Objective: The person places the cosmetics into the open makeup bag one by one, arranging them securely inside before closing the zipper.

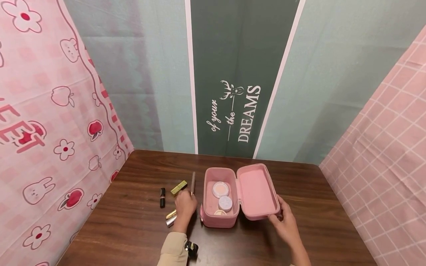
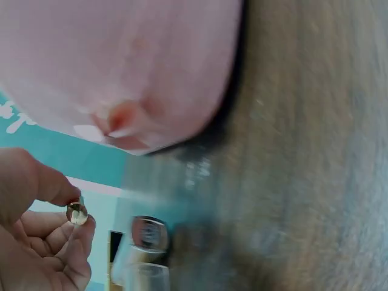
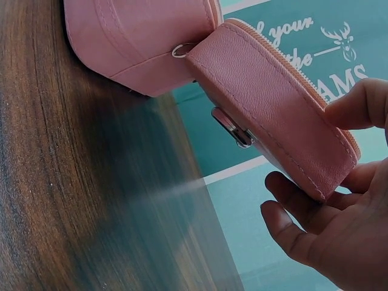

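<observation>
In the head view, my left hand pinches a slim, brownish pencil-like stick that points up, left of the pink cosmetic case. Its round, shiny gold end shows between thumb and fingertips in the left wrist view. The case stands unzipped, holding a round compact, a white-lidded jar and a partly hidden round item. My right hand grips the outer corner of the lid, thumb on one side and fingers beneath, keeping it folded out to the right.
Left of my left hand lie a black lipstick tube, a yellow-green box, a gold tube and a silver tube. Brown wooden table lies under everything. Printed cloth hangs behind and on both sides.
</observation>
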Available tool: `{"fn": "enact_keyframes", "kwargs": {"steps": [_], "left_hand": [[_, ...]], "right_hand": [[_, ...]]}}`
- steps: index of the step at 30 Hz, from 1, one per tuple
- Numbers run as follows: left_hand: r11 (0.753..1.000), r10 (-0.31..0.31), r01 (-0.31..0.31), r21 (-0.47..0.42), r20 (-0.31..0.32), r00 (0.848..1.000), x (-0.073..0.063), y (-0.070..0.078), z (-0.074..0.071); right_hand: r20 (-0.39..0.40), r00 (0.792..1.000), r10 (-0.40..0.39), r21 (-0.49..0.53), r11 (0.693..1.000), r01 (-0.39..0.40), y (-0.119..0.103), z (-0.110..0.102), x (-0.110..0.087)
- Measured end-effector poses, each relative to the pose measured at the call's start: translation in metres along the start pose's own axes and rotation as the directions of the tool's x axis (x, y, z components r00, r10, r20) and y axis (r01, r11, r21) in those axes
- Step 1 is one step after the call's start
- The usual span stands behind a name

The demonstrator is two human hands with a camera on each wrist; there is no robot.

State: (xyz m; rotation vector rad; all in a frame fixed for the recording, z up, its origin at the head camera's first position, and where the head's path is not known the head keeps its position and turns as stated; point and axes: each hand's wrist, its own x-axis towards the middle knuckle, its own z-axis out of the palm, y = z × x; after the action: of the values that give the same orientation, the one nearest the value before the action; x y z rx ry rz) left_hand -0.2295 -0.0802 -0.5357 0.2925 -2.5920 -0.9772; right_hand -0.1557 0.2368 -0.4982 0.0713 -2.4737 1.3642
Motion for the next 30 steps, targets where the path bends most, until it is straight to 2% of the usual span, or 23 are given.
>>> {"fn": "enact_keyframes", "kwargs": {"steps": [4,9,18,25,30], "left_hand": [[0.995,-0.008,0.009,-0.099,0.009,1.0,-0.001,0.004,-0.011],[0.988,-0.023,0.031,-0.149,0.056,0.998,0.0,0.006,-0.017],[0.984,-0.007,0.024,-0.179,0.097,0.995,-0.003,0.004,-0.021],[0.977,0.014,0.026,-0.214,0.183,0.983,-0.008,0.011,-0.03],[0.976,0.06,-0.015,-0.218,0.201,0.978,-0.01,0.018,-0.037]], "right_hand": [[0.004,1.0,0.01,-0.007,1.0,-0.01,0.0,0.0,0.001],[0.005,1.0,0.022,-0.021,1.0,-0.022,0.001,0.0,0.002],[0.006,1.0,0.015,-0.007,1.0,-0.015,0.001,0.0,0.0],[0.001,1.0,0.011,-0.003,1.0,-0.011,-0.001,-0.001,-0.001],[0.011,1.0,0.008,-0.005,1.0,-0.008,-0.002,0.0,-0.001]]}}
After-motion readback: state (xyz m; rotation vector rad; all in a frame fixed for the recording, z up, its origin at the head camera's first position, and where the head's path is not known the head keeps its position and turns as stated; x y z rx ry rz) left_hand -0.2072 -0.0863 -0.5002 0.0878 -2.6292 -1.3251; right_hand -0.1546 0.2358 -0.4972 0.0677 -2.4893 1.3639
